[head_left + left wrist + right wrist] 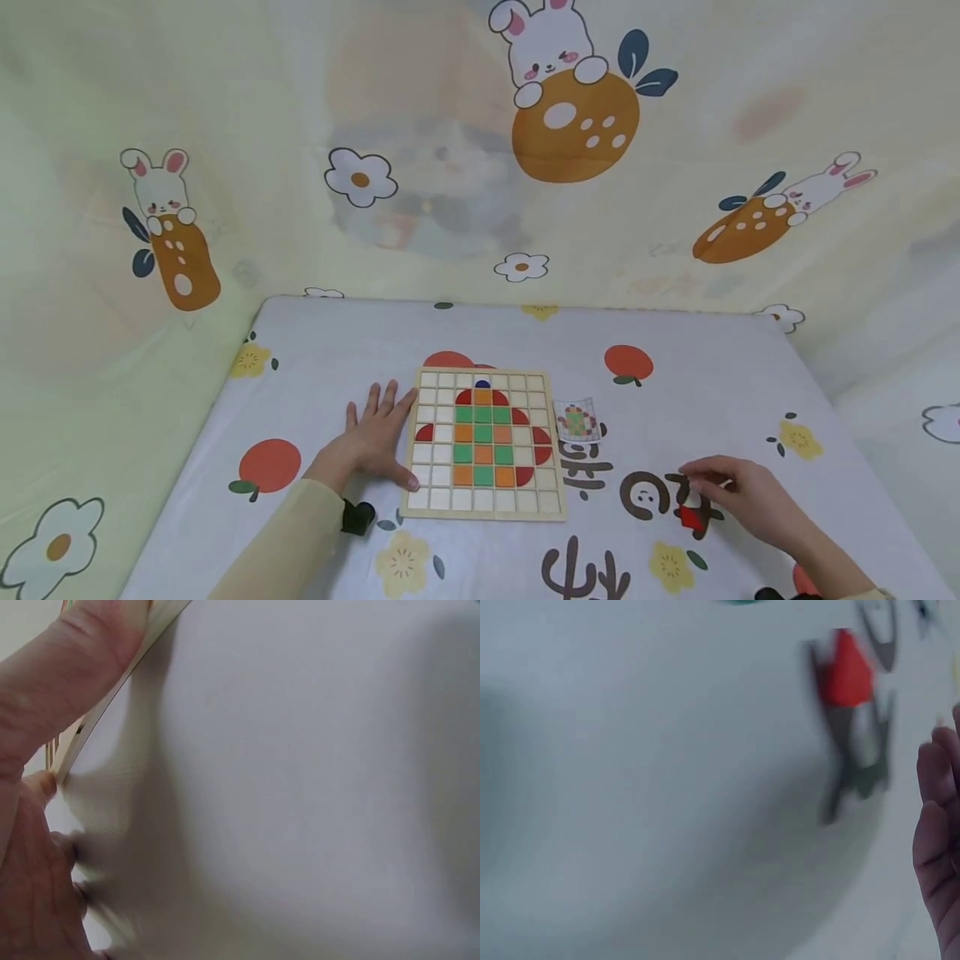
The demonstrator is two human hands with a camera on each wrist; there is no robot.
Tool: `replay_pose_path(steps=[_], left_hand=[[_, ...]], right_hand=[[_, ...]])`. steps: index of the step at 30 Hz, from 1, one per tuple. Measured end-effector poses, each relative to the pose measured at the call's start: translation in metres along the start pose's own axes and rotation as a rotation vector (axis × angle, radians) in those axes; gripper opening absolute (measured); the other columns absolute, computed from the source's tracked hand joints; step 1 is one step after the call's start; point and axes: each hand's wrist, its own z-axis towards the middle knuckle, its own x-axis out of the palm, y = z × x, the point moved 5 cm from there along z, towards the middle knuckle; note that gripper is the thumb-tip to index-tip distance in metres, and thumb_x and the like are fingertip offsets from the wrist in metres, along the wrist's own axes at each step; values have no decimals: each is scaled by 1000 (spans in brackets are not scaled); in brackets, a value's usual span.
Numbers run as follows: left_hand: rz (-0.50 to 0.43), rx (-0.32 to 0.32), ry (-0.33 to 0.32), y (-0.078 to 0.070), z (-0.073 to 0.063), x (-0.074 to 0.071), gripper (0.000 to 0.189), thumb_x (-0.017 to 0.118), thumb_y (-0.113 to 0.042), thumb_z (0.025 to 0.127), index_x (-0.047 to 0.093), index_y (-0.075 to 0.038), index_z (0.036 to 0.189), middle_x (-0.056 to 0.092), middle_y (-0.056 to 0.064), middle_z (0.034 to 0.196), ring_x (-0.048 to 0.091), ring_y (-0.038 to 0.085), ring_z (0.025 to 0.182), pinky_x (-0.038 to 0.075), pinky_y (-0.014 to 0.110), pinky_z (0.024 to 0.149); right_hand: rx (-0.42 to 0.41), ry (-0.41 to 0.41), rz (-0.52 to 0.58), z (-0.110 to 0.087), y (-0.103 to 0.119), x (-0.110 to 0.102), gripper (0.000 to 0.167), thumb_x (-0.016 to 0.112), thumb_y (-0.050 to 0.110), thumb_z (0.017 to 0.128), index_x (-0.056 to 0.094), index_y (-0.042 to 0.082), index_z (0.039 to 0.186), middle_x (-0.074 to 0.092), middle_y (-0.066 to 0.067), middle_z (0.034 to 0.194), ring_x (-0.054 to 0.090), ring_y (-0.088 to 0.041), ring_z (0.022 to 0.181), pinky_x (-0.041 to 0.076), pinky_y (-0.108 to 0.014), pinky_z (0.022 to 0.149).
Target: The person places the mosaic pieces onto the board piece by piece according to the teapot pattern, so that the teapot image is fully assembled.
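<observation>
My left hand (377, 437) is spread flat at the left side of a wooden grid board (480, 515), with thumb and forefinger touching its edge. In the left wrist view the thumb (71, 664) lies against the board's rim. The board holds green and orange square tiles, red rounded tiles at the sides and a small blue half-round piece (483, 384) at the top. To the right, my right hand (750, 492) hovers with loosely bent fingers and nothing visible in them. A red piece (692, 517) lies on the cloth just below those fingers.
A small printed card (577, 421) with a coloured pattern lies beside the board's right edge. The white tablecloth (337, 350) carries printed fruit, flowers and dark lettering. Behind the table hangs a curtain (450, 225) printed with rabbits.
</observation>
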Motion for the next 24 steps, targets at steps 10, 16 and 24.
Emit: replay_pose_path(steps=[10, 16, 24], left_hand=[[-3, 0, 3, 0, -1, -2, 137, 96, -49, 61, 13, -17, 166, -2, 19, 173, -9, 46, 158, -4, 76, 119], [-4, -1, -2, -1, -2, -3, 136, 96, -47, 61, 14, -16, 165, -1, 20, 173, -9, 47, 158, -3, 77, 119], [-15, 7, -9, -2, -2, -3, 136, 97, -47, 60, 15, -15, 165, 1, 21, 172, -8, 48, 158, -3, 77, 119]], right_hand=[[-146, 106, 75, -23, -31, 24, 36, 77, 13, 90, 71, 3, 125, 63, 1, 98, 51, 2, 78, 48, -18, 67], [-184, 91, 62, -24, -28, 27, 40, 79, 9, 87, 71, 3, 125, 56, 3, 91, 49, 0, 77, 45, -17, 65], [-144, 103, 64, -22, -28, 27, 40, 78, 8, 87, 69, 3, 126, 56, 1, 90, 48, 0, 76, 44, -18, 64]])
